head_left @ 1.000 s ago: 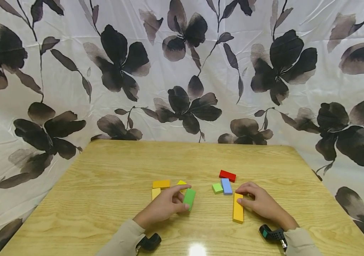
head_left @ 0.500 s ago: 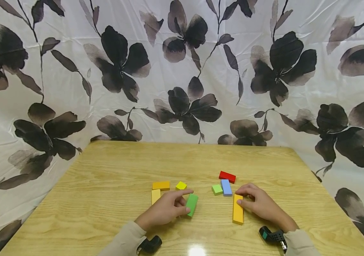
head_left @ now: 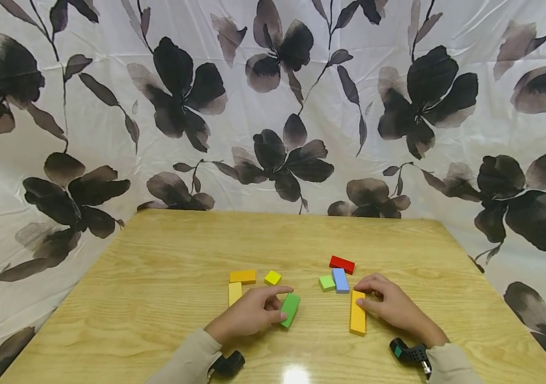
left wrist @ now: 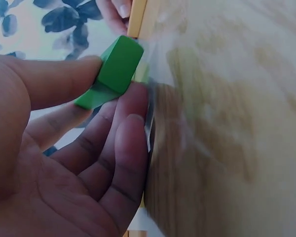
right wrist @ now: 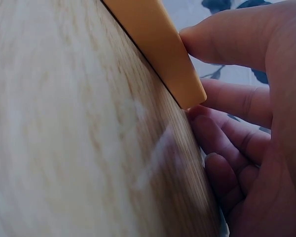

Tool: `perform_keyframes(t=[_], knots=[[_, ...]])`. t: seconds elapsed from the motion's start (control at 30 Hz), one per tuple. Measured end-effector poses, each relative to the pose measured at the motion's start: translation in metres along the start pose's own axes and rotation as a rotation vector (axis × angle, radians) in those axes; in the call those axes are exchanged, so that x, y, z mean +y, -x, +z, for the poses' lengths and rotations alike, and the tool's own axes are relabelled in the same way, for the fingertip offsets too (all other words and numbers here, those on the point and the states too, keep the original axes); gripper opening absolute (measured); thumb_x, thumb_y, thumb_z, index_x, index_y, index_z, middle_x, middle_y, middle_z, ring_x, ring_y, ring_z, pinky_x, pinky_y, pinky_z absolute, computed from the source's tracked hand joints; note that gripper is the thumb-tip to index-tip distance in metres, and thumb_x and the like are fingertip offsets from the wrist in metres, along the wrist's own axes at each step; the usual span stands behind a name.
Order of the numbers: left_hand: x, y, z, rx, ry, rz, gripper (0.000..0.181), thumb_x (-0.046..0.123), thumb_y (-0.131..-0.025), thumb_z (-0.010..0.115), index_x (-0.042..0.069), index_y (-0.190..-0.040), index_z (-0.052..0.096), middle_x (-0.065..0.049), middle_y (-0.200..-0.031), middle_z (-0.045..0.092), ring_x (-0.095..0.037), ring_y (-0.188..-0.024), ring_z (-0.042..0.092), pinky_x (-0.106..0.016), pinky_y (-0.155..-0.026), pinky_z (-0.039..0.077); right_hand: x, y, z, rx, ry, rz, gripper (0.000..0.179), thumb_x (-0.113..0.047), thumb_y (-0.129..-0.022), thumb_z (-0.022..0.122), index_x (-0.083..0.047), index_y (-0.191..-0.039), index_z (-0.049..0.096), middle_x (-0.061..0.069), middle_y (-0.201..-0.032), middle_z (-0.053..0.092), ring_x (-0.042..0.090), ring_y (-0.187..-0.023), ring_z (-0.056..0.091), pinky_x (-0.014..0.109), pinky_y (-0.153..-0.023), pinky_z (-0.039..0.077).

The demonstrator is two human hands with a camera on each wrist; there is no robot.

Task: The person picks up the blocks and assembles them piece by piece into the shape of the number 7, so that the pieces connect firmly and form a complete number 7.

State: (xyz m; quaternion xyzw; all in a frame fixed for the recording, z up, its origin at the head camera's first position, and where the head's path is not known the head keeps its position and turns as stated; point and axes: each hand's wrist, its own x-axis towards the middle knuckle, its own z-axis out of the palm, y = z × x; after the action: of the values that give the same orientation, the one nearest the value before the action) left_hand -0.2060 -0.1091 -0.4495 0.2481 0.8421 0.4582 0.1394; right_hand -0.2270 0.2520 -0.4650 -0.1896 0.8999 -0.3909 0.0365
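My left hand [head_left: 248, 312] pinches a green block [head_left: 290, 310] between thumb and forefinger. In the left wrist view the green block [left wrist: 121, 64] tilts, and the other fingers curl loosely beneath it. On the right, my right hand [head_left: 390, 304] holds the far end of a long orange block [head_left: 357, 314], which lies flat on the table. The right wrist view has the thumb against one side of the orange block [right wrist: 160, 49] and the forefinger at its end. Behind the left hand sits a pale yellow block [head_left: 235, 293], partly covered by it.
An orange block [head_left: 242, 277] and a yellow cube [head_left: 273, 278] lie beyond my left hand. Left of my right hand are a light green block [head_left: 326, 283], a blue block [head_left: 340, 280] and a red block [head_left: 342, 264]. A floral cloth [head_left: 273, 96] hangs behind the wooden table [head_left: 181, 240].
My left hand has shifted a little rightward and nearer with the green block, uncovering the yellow cube. My right hand and its orange block have stayed in place.
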Motion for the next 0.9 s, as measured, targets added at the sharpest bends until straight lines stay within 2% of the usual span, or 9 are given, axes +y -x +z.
perform_keyframes(t=[0.27,0.9], knots=[[-0.0005,0.0029,-0.0009,-0.023,0.007,-0.003,0.053,0.020,-0.094,0.073,0.017,-0.143,0.056,0.007,-0.096,0.065,-0.010,-0.089,0.061,-0.028,-0.074,0.051,-0.0004,0.0010,0.0020,0.004,0.003,0.005,0.030,-0.034,-0.095,0.071,-0.018,-0.120,0.071,-0.004,-0.121,0.059,0.021,-0.116,0.054,0.049,-0.100,0.042],[-0.0056,0.0019,-0.0017,-0.024,-0.030,0.019,0.053,0.019,-0.093,0.074,0.015,-0.143,0.056,0.008,-0.099,0.063,-0.009,-0.088,0.060,-0.027,-0.077,0.050,-0.0009,0.0007,0.0007,0.005,-0.001,0.004,0.029,-0.034,-0.095,0.071,-0.018,-0.120,0.071,-0.004,-0.121,0.059,0.022,-0.116,0.054,0.052,-0.101,0.041]])
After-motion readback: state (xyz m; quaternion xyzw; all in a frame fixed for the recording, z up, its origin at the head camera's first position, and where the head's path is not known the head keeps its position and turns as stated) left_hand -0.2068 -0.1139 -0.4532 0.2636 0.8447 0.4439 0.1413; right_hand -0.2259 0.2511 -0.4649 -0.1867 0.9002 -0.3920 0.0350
